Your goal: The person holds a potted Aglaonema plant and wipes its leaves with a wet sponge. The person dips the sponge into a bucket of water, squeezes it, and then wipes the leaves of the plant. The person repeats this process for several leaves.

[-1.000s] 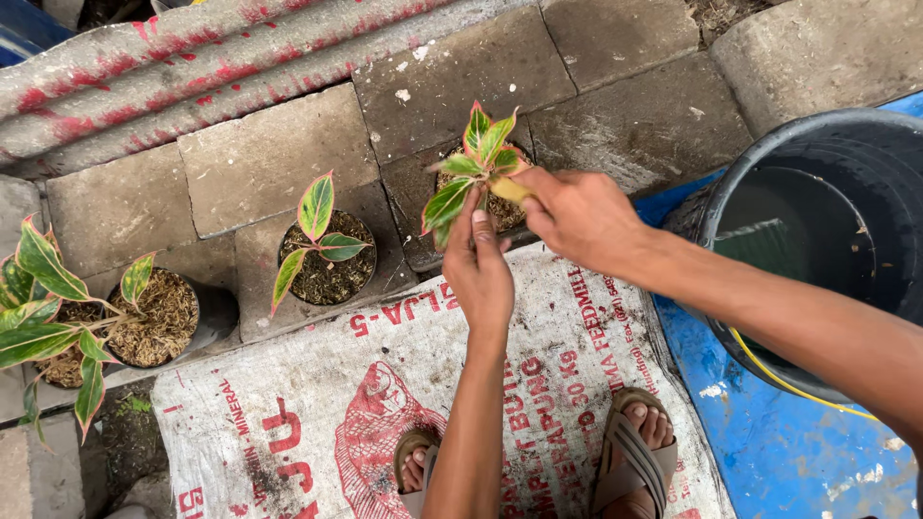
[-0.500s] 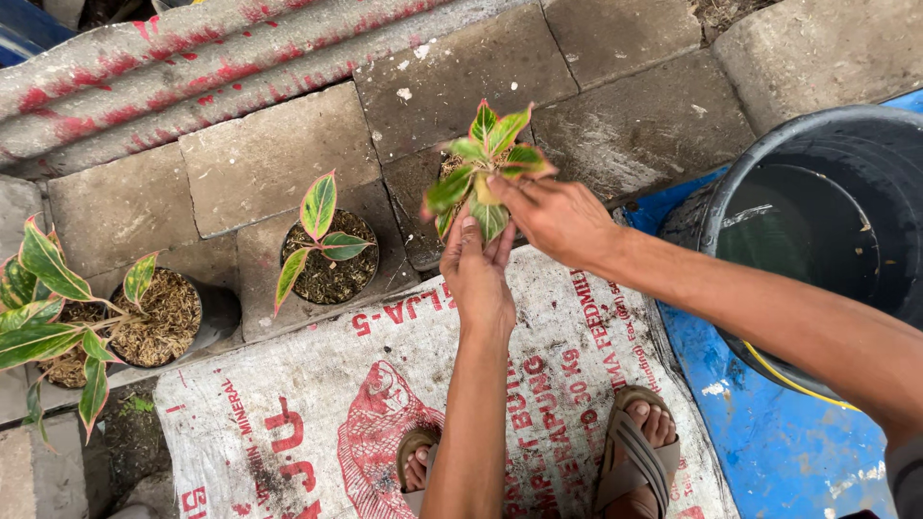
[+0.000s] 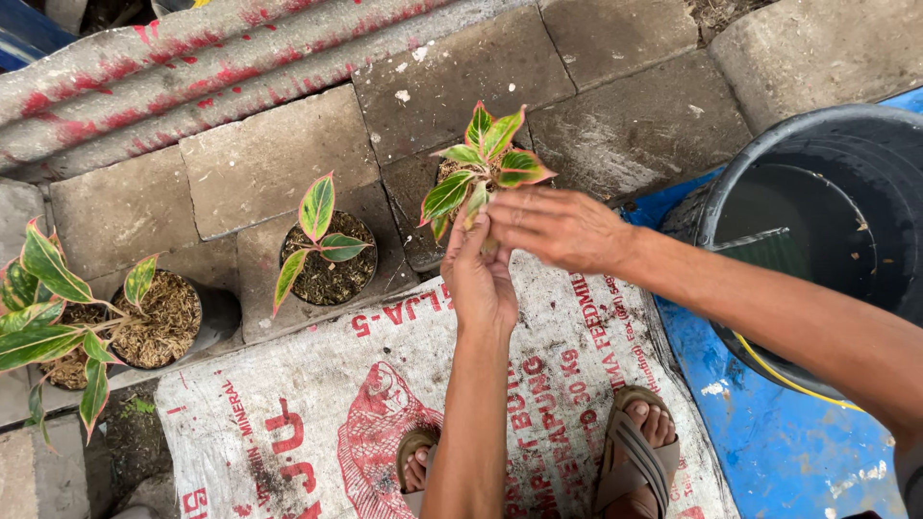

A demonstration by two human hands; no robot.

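While both hands meet at upper centre of frame, small plant (image 3: 486,159) with green, pink-edged leaves sits just above fingertips. Left hand (image 3: 481,279) reaches up from below, fingers closed round stem base. Right hand (image 3: 558,228) comes in from right, fingers loosely spread, touching lower leaves; no grip seen. Second potted plant (image 3: 327,255) left of centre. Dark bucket (image 3: 769,173) at right edge. Printed sack (image 3: 317,423) underfoot.

Grey stone pavers (image 3: 260,159); corrugated sheet (image 3: 192,67) behind; printed sack (image 3: 288,432); blue tarp (image 3: 817,452), perhaps plastic; daylight.
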